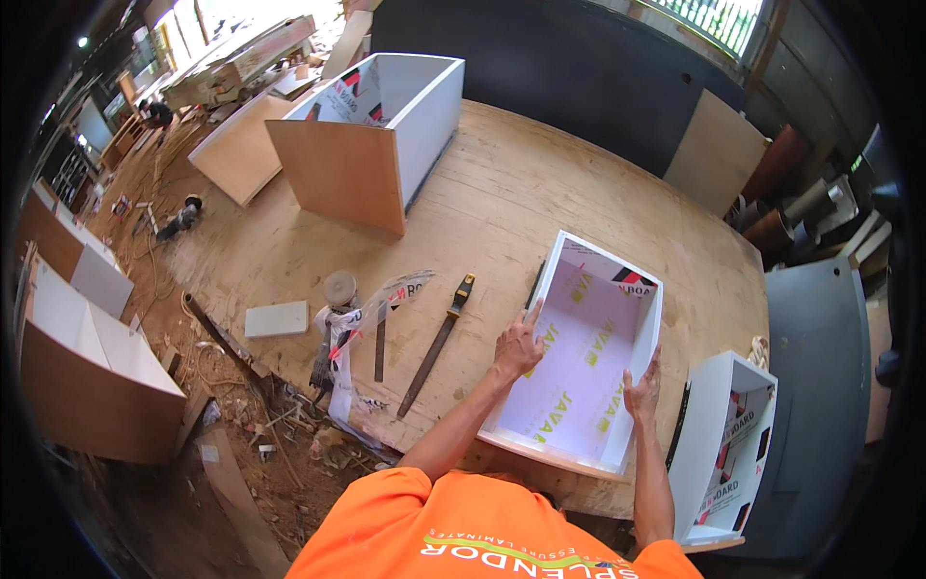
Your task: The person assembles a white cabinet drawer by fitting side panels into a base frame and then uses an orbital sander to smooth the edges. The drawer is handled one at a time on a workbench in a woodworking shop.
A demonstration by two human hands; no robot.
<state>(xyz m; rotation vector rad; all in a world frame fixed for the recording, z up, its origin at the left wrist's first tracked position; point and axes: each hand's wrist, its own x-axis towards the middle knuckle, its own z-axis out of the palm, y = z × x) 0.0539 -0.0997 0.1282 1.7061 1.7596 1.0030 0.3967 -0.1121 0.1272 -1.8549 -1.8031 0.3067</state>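
Observation:
A white drawer box (588, 352) lies open side up at the near edge of the bench, its bottom covered in film with yellow-green print. My left hand (521, 344) grips its left wall, fingers over the top edge. Against the right wall is my right hand (643, 389), with its fingers along the outside and its thumb by the rim. Left of the box, a flat file (439, 349) with a yellow and black handle rests on the wood. Beside it is a dark flat metal strip (380, 344).
A larger box (333, 169) with a wood-faced front stands at the back left of the bench (502, 183). Near the left edge are a tape roll (340, 288), a white block (276, 319) and crumpled plastic film (347, 376). Another white box (699, 454) stands at right.

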